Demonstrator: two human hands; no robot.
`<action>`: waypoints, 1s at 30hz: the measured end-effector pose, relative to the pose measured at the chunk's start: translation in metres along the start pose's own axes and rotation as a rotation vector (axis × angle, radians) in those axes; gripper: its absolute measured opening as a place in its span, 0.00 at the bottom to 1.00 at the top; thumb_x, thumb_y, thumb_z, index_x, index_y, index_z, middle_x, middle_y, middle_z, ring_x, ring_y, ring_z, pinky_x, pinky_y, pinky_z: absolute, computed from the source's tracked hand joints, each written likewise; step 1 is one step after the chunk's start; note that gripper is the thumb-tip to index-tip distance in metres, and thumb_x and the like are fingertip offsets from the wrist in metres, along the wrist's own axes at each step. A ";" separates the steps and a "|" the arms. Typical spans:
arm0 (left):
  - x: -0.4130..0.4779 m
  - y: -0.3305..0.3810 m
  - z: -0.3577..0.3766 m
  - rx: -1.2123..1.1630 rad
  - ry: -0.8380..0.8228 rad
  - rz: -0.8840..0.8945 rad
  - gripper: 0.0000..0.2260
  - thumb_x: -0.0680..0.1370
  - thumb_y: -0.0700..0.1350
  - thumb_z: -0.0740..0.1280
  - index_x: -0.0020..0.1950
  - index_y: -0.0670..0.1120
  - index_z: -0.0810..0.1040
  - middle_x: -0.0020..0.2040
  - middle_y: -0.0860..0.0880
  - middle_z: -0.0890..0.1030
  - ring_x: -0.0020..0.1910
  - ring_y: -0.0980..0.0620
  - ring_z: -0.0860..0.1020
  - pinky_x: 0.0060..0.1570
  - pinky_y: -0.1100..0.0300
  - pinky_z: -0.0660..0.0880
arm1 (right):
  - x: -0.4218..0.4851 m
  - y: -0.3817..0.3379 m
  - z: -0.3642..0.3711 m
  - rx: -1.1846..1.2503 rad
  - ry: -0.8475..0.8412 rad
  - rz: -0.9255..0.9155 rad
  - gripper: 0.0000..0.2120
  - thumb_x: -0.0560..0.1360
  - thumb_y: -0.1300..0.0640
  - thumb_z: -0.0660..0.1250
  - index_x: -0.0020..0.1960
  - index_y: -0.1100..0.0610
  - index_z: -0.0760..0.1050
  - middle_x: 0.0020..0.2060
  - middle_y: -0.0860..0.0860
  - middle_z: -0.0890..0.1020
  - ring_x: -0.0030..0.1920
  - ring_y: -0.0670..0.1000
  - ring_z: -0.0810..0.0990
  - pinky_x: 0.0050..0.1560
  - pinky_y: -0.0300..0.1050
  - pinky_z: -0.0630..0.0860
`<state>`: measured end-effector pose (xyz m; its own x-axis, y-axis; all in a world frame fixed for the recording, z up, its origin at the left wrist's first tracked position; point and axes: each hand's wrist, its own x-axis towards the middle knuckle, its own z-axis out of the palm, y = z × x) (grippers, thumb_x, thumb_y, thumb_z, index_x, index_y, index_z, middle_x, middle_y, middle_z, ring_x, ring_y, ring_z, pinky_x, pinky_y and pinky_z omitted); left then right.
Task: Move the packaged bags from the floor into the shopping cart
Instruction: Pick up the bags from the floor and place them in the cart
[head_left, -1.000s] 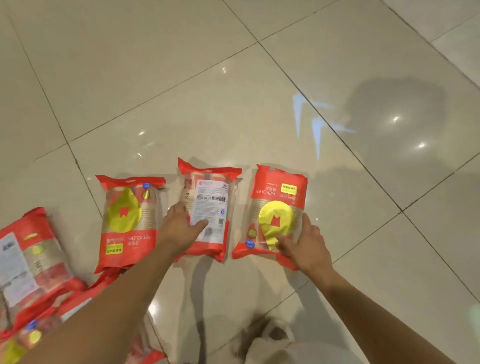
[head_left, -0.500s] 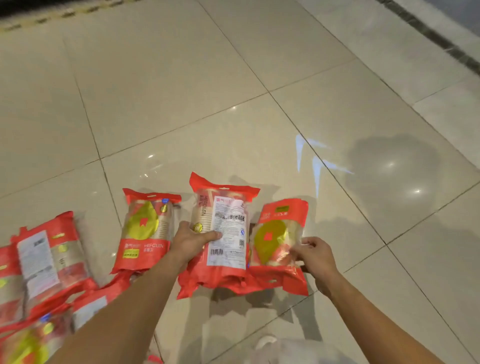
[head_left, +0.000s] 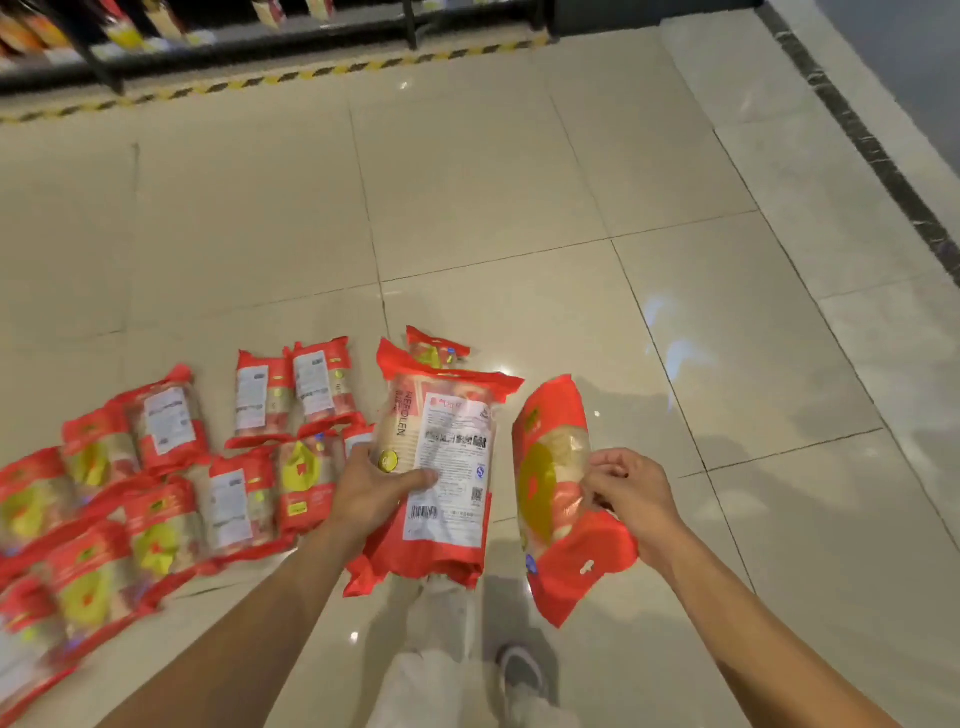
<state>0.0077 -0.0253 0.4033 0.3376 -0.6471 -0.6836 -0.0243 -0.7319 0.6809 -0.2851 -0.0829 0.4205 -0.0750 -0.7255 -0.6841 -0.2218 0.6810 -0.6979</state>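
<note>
My left hand (head_left: 375, 487) grips a red packaged bag (head_left: 448, 467) with its white label side facing me, held upright above the floor. A second red bag (head_left: 556, 493) with a yellow emblem is held tilted in my right hand (head_left: 626, 491), its bottom flap hanging toward me. Several more red packaged bags (head_left: 171, 483) lie spread on the tiled floor to the left, one (head_left: 434, 351) just behind the lifted bag. No shopping cart is in view.
Store shelves (head_left: 208, 31) with goods run along the top edge behind a yellow-black floor stripe (head_left: 291, 78). A dark tile border (head_left: 883, 166) runs down the right side. My legs and a shoe (head_left: 522, 675) are below the bags.
Both bags have been lifted off the floor and carried higher. The view has tilted up, bringing the shelves and more bags on the left into sight.
</note>
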 end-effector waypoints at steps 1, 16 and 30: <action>-0.035 0.008 -0.023 -0.038 0.052 0.012 0.23 0.65 0.38 0.83 0.51 0.47 0.73 0.44 0.51 0.86 0.41 0.52 0.86 0.35 0.62 0.82 | -0.030 -0.021 0.009 0.023 -0.039 -0.051 0.13 0.67 0.77 0.64 0.49 0.67 0.77 0.32 0.59 0.76 0.24 0.50 0.73 0.25 0.39 0.73; -0.559 -0.144 -0.393 -0.660 1.004 0.180 0.37 0.56 0.50 0.86 0.59 0.47 0.71 0.54 0.45 0.85 0.45 0.47 0.87 0.46 0.49 0.85 | -0.523 -0.106 0.326 -0.173 -0.915 -0.631 0.13 0.71 0.74 0.71 0.43 0.56 0.77 0.25 0.46 0.78 0.22 0.40 0.73 0.24 0.34 0.72; -0.883 -0.524 -0.560 -1.028 1.492 -0.001 0.30 0.67 0.41 0.82 0.62 0.44 0.69 0.53 0.44 0.84 0.43 0.44 0.87 0.35 0.52 0.83 | -0.922 0.150 0.586 -0.370 -1.443 -0.364 0.11 0.74 0.74 0.62 0.44 0.60 0.77 0.24 0.51 0.81 0.22 0.46 0.77 0.24 0.35 0.74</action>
<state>0.2497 1.0488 0.7973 0.8204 0.4904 -0.2938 0.3091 0.0519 0.9496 0.3205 0.7469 0.8224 0.9649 0.0183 -0.2620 -0.2569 0.2729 -0.9271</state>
